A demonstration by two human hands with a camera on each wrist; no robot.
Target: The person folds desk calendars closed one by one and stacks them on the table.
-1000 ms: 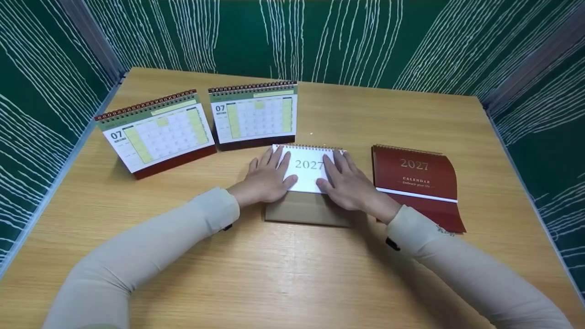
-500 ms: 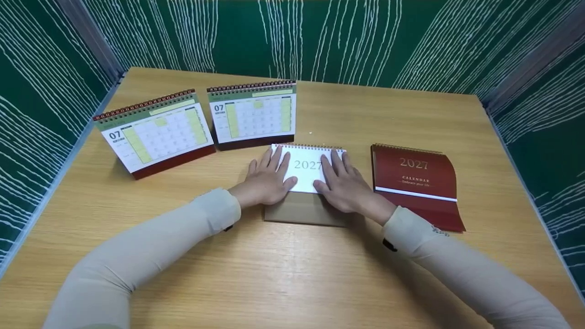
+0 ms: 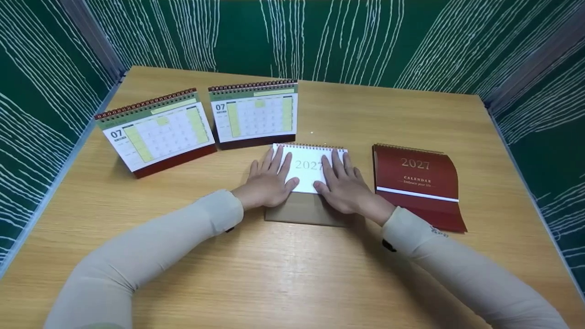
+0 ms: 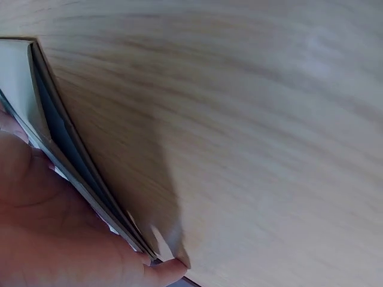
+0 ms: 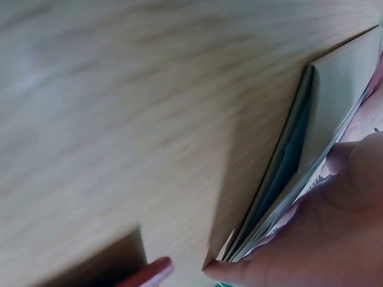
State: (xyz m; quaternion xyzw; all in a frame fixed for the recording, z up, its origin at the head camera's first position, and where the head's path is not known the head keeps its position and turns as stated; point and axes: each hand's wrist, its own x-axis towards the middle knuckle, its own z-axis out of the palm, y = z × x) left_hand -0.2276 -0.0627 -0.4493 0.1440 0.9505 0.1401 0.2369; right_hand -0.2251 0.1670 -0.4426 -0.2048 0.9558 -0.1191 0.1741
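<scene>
A white-covered desk calendar point(image 3: 307, 177) marked 2027 lies nearly flat mid-table, its tan base flap point(image 3: 299, 210) showing at the near side. My left hand point(image 3: 268, 185) presses on its left part with straight, spread fingers. On its right part, my right hand point(image 3: 345, 189) lies the same way, fingertips near the spiral binding and thumb pointing inward. From the left wrist, the folded card stand point(image 4: 18, 75) shows a narrow dark gap along its side. A similar gap runs along the calendar's side edge point(image 5: 344, 89) in the right wrist view.
Two desk calendars stand upright at the back left, one angled point(image 3: 160, 135) and one beside it point(image 3: 256, 114), both on month 07. A red 2027 calendar point(image 3: 416, 176) lies to the right, its cover curving. Green walls point(image 3: 256, 41) enclose the wooden table point(image 3: 274, 283).
My right hand has shifted slightly left and toward me on the white calendar. My left hand stays almost in place, and the calendars have not moved.
</scene>
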